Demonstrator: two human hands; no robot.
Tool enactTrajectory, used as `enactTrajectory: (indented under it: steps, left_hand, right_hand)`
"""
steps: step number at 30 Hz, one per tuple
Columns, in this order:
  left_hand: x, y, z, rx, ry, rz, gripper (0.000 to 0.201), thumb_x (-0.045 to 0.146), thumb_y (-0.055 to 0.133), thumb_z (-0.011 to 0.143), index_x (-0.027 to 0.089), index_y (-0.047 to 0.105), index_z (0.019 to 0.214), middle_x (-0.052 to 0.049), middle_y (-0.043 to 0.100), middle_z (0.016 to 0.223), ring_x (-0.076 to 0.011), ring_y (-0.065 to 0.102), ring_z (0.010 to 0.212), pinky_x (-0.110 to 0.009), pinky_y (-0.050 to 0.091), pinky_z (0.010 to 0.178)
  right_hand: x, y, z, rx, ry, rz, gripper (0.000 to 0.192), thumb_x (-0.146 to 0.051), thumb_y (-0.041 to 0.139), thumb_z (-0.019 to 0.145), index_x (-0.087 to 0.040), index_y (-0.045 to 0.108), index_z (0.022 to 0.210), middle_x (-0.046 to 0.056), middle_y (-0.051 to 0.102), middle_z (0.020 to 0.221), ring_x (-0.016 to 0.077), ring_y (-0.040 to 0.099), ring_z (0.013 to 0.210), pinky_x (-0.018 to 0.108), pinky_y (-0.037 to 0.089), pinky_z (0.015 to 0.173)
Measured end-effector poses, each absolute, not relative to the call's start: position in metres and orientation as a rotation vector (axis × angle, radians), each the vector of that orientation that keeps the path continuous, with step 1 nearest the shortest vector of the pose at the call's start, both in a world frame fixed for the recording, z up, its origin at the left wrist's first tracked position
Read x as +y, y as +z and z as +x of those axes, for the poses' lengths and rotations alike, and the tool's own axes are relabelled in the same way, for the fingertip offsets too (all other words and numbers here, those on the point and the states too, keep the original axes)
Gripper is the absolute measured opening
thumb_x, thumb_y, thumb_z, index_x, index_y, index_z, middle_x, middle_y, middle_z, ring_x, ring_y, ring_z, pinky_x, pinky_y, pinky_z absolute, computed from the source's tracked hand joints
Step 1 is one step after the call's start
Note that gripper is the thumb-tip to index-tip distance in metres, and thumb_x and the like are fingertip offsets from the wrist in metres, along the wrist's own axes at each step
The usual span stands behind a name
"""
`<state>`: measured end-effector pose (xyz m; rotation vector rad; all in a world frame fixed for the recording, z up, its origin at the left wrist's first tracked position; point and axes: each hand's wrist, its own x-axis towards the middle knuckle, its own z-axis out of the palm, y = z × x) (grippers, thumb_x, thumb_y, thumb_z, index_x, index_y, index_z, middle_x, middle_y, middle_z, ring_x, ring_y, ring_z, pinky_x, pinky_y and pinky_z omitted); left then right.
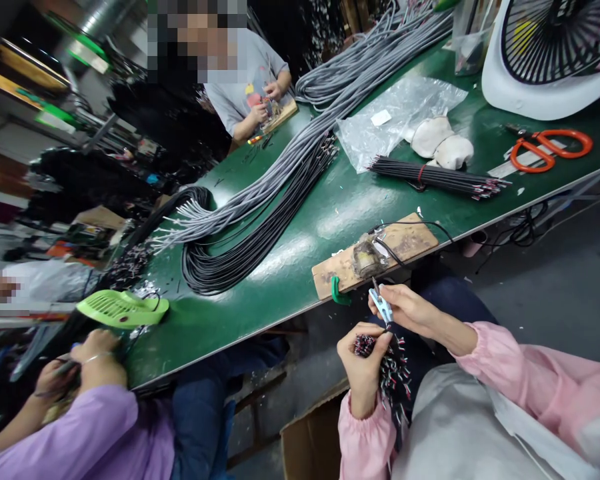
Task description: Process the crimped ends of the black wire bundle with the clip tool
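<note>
Bundle of short black wires point(391, 363) with red and white stripped ends, held below the near desk edge, over the lap. Left hand point(363, 363) is clamped around the bundle's upper end, wire tips fanning out past the fist. Right hand point(410, 310) is closed on small blue-handled snips point(381, 305), blades pointing up toward the desk, tip just above the left hand's fingers. Just beyond, on the near edge of the green desk point(290, 267), sits a wooden jig block point(375, 253) with a metal fitting and a thin black lead running off it, a green clip at its near corner. Farther out: a tied bunch of black wires point(437, 177), a clear plastic bag point(395, 117), orange scissors point(550, 148), a white fan point(545, 60) at far right. Long grey and black cable looms point(260, 200) sweep across the desk's middle. A co-worker in a purple sleeve point(90, 427) works at near left; another person sits at the far end. Risk, as I judge it: the snips sit very close to the left fingers, so a slip could nick skin; a loose grip could let wires drop to the floor.
</note>
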<state>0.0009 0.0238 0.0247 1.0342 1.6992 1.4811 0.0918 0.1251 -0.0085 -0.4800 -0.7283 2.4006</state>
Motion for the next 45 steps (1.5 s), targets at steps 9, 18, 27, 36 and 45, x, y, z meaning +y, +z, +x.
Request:
enactTrajectory:
  steps: [9,18,27,36,45]
  left_hand:
    - [0.028,0.02,0.005,1.764,1.394,0.991,0.007,0.017,0.072,0.066,0.015,0.067,0.061,-0.001,0.065,0.06,-0.0145,0.058,0.059,-0.025,0.045,0.062]
    - [0.017,0.016,0.004,1.737,1.285,0.886,0.014,0.024,0.072,0.067,0.013,0.067,0.06,-0.003,0.064,0.057,-0.0145,0.057,0.055,-0.025,0.044,0.057]
    - [0.005,-0.026,0.018,1.541,1.153,0.518,0.028,0.035,0.074,0.065,0.012,0.059,0.061,0.002,0.056,0.047,-0.0097,0.049,0.04,-0.022,0.04,0.043]
    - [-0.006,-0.021,0.022,1.613,1.37,0.406,0.025,0.036,0.068,0.072,0.013,0.058,0.072,0.001,0.058,0.051,-0.0102,0.053,0.044,-0.023,0.043,0.048]
    - [-0.006,-0.014,0.022,1.483,1.385,0.441,0.023,0.033,0.066,0.075,0.013,0.058,0.068,0.003,0.055,0.046,-0.0075,0.048,0.038,-0.018,0.036,0.04]
  right_hand:
    - [0.123,-0.014,0.096,-0.642,2.525,-0.418,0.044,-0.053,0.059,0.079,-0.009,0.065,0.08,0.007,0.062,0.072,0.0128,0.055,0.065,0.024,0.041,0.06]
    - [0.117,-0.044,0.121,-0.954,2.337,-0.65,0.036,-0.047,0.063,0.078,-0.011,0.065,0.085,0.004,0.059,0.073,0.0104,0.049,0.063,0.022,0.036,0.056]
    - [0.11,-0.015,0.13,-1.841,1.814,-0.638,0.017,-0.031,0.066,0.077,-0.014,0.068,0.075,0.003,0.06,0.074,0.0156,0.055,0.072,0.028,0.042,0.068]
    - [0.107,-0.019,0.143,-1.958,1.624,-0.751,0.017,-0.024,0.058,0.083,-0.014,0.069,0.075,0.005,0.063,0.072,0.0151,0.057,0.068,0.026,0.042,0.063]
    - [0.102,-0.016,0.141,-1.818,1.625,-0.668,0.013,-0.024,0.06,0.084,-0.015,0.07,0.083,0.006,0.066,0.078,0.0166,0.058,0.078,0.028,0.044,0.072]
